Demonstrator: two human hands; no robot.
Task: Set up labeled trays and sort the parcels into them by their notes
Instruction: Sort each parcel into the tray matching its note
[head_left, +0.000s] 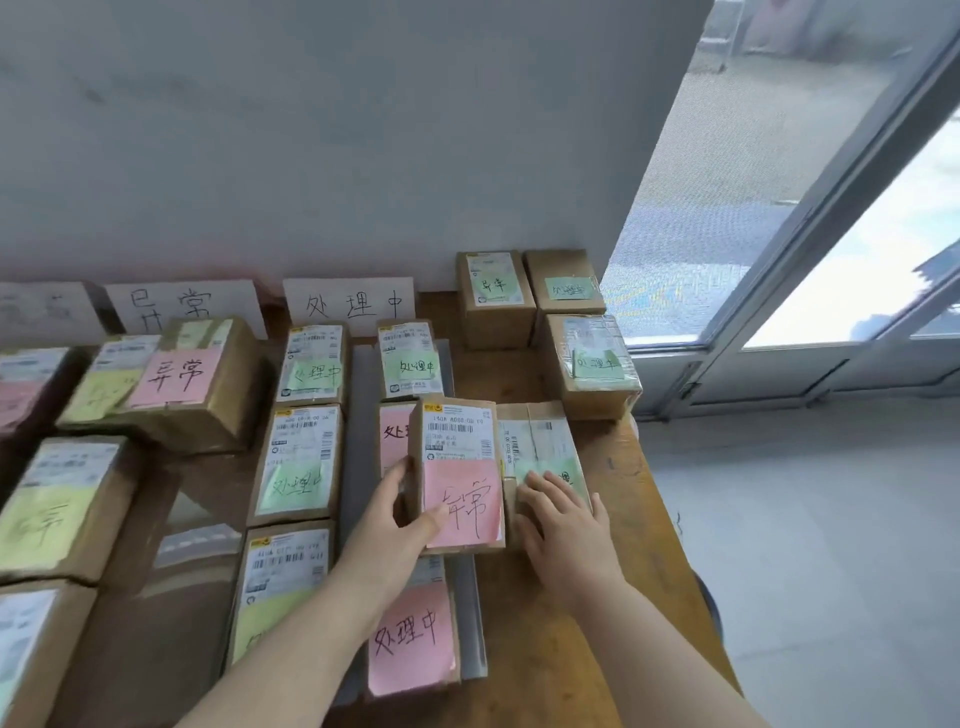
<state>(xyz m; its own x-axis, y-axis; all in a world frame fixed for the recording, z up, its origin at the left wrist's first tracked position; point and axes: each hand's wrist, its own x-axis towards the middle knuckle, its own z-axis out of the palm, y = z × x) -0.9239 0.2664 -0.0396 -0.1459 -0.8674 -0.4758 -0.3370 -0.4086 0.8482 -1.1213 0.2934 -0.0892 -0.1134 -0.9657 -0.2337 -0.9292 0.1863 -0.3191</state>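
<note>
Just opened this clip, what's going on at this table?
A person is sorting parcels by their sticky notes. The left hand grips a parcel with a pink 异常 note, held over the rows in front of the 处理中 sign. The right hand lies flat on a green-note parcel on the table. Other parcels already lie in rows in front of that sign and the 异常 sign.

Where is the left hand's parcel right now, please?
Head view, right of centre: the pink-noted parcel is gripped by the left hand, beside the green-noted parcel under the right hand.
</note>
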